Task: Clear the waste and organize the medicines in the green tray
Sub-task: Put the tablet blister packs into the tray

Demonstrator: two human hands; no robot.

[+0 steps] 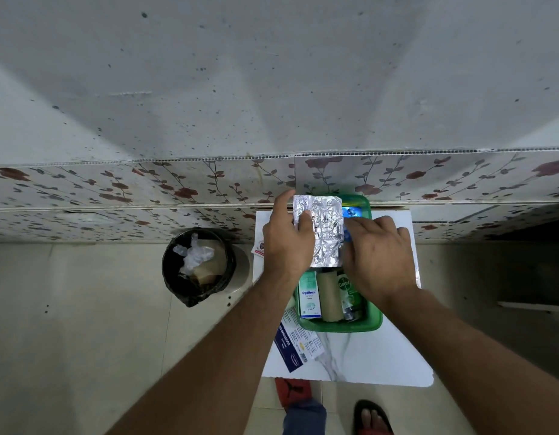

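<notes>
Hands point(287, 243) point(377, 249) and foil strip point(323, 233) hide, apparently, tray point(341, 324) contents.

My left hand point(287, 243) grips a crinkled silver blister strip point(322, 230) by its left edge above the green tray point(370, 323), while my right hand point(377, 249) touches the strip's right edge beside a blue pack point(350, 212). Below my hands the tray holds an Optibex box point(309, 298), a tan roll point(330, 296) and a Dettol bottle point(347, 293), lying side by side. A leaflet point(298, 343) lies on the white table point(375, 356) against the tray's near-left corner, and a black-lined bin point(196, 265) with crumpled plastic stands on the floor to the left.
</notes>
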